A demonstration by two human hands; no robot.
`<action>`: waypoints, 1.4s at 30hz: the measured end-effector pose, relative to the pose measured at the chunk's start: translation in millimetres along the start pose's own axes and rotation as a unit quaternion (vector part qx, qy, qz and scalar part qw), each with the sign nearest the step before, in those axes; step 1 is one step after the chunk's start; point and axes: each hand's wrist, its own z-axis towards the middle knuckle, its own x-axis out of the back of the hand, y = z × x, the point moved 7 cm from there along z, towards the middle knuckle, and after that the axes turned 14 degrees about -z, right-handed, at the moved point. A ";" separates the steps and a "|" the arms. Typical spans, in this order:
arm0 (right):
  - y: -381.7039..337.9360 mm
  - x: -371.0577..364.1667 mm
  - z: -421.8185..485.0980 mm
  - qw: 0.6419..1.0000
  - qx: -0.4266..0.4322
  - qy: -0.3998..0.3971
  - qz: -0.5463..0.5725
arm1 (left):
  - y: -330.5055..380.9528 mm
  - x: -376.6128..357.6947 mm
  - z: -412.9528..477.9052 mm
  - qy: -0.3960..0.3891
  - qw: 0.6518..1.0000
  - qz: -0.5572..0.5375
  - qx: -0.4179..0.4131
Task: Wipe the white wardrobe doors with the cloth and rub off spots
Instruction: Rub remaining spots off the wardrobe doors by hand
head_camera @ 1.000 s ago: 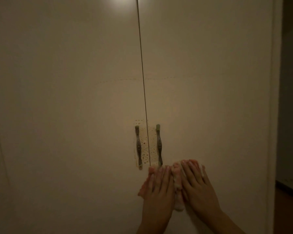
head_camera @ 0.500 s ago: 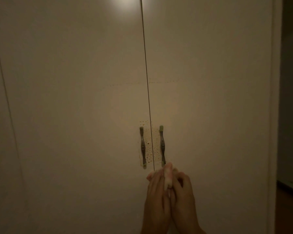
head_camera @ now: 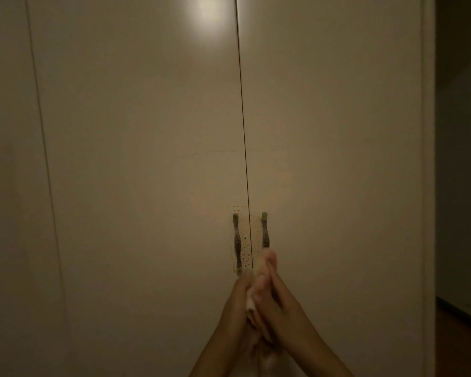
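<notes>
Head view: we clamp the cloth (head_camera: 254, 297) between left hand (head_camera: 236, 303) and right hand (head_camera: 284, 304), fingers wrapped round it, just below the spots (head_camera: 245, 248) on the wardrobe doors (head_camera: 147, 159).

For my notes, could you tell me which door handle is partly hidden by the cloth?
The right-hand handle: the cloth covers its lower end; the left handle shows whole.

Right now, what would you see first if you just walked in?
The left hand and right hand squeeze a pale cloth between them, low in the middle. Just above them, brown spots speckle the white doors between the two handles. A bright glare shines at the top.
</notes>
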 end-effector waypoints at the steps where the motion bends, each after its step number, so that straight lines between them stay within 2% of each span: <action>1: -1.4 4.4 5.8 0.998 0.005 0.023 0.065 | 4.4 1.4 2.0 0.002 1.000 -0.010 0.014; 4: -8.8 18.4 29.9 0.997 -0.005 0.075 0.022 | 27.7 2.1 12.2 0.040 0.998 -0.029 0.030; 6: -12.3 20.7 45.6 0.994 -0.003 0.108 -0.012 | 47.1 -0.7 16.3 0.074 0.997 -0.030 0.003; 10: -39.1 29.4 82.0 0.965 0.020 0.159 -0.208 | 79.0 4.3 17.8 0.129 0.989 -0.022 -0.068; 13: -70.3 33.5 103.0 0.951 0.039 0.155 -0.264 | 82.0 20.0 12.9 0.162 0.982 0.004 -0.095; 15: -85.8 27.3 111.3 0.925 0.070 0.113 -0.357 | 78.9 33.5 8.3 0.192 0.976 -0.001 -0.100; 18: -77.5 11.3 110.5 0.879 0.044 0.008 -0.475 | 73.1 47.9 1.7 0.226 0.969 0.005 -0.095; 19: -72.1 7.1 106.6 0.870 0.039 -0.004 -0.491 | 70.6 52.5 -0.7 0.235 0.968 0.010 -0.090; 24: -47.8 -1.9 85.3 0.886 0.007 -0.002 -0.464 | 59.9 69.8 -4.2 0.260 0.962 0.014 -0.082; 32: -14.5 -27.5 46.9 0.856 0.025 -0.063 -0.513 | 44.0 75.2 4.7 0.258 0.964 -0.020 -0.059; 35: -6.6 -32.1 41.2 0.855 0.022 -0.080 -0.511 | 44.3 73.6 6.9 0.253 0.965 -0.030 -0.058; 39: -4.0 -27.3 40.8 0.882 0.009 -0.052 -0.469 | 45.6 70.9 7.1 0.249 0.966 -0.034 -0.060; 42: -13.8 -15.6 59.7 0.930 -0.018 0.016 -0.368 | 46.7 67.9 7.1 0.240 0.968 -0.034 -0.062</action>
